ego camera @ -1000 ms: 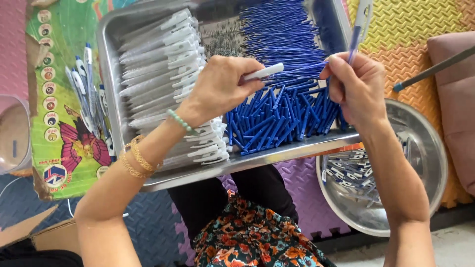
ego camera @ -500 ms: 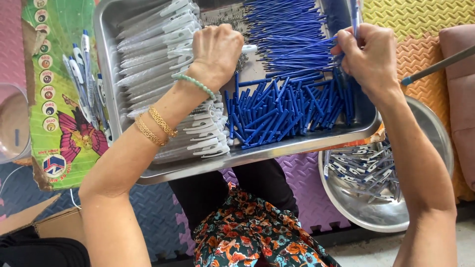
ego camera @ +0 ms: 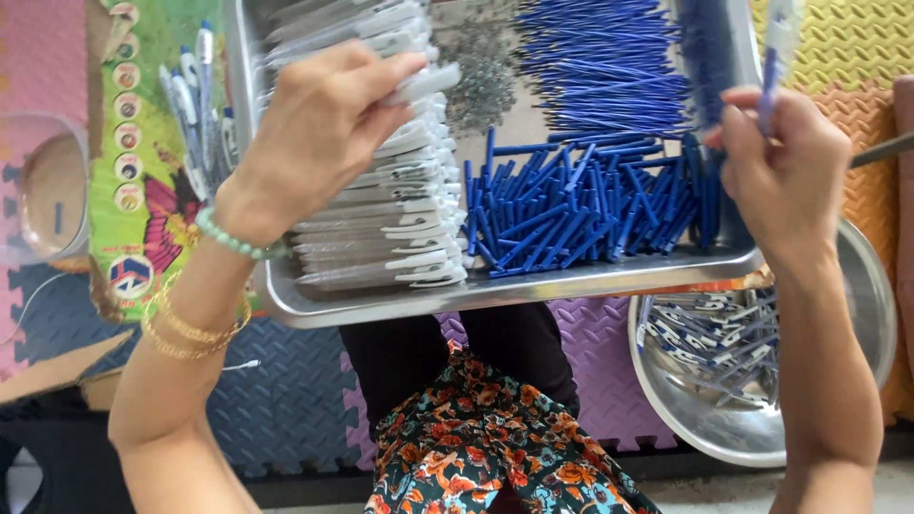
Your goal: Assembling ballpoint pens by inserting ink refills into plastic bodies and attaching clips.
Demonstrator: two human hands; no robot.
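A steel tray (ego camera: 533, 290) rests over my lap. It holds a stack of white pen barrels (ego camera: 381, 224) on the left, a heap of short blue pen parts (ego camera: 590, 205) in the middle and thin blue refills (ego camera: 600, 62) at the back. My left hand (ego camera: 319, 128) hovers over the white stack and pinches one white barrel (ego camera: 424, 83). At the tray's right edge my right hand (ego camera: 785, 176) grips a partly built pen (ego camera: 773, 57) with a blue tip, pointing up.
A round steel bowl (ego camera: 857, 314) with finished white and blue pens (ego camera: 724, 338) sits at the lower right. A green printed sheet (ego camera: 143, 162) with a few pens (ego camera: 195, 100) lies left of the tray. Coloured foam mats (ego camera: 838, 43) cover the floor. Small springs (ego camera: 486, 71) lie in the tray.
My left hand has slid left, from the middle of the tray to above the white barrels. The camera has moved closer to the tray. My right hand stays at the right edge.
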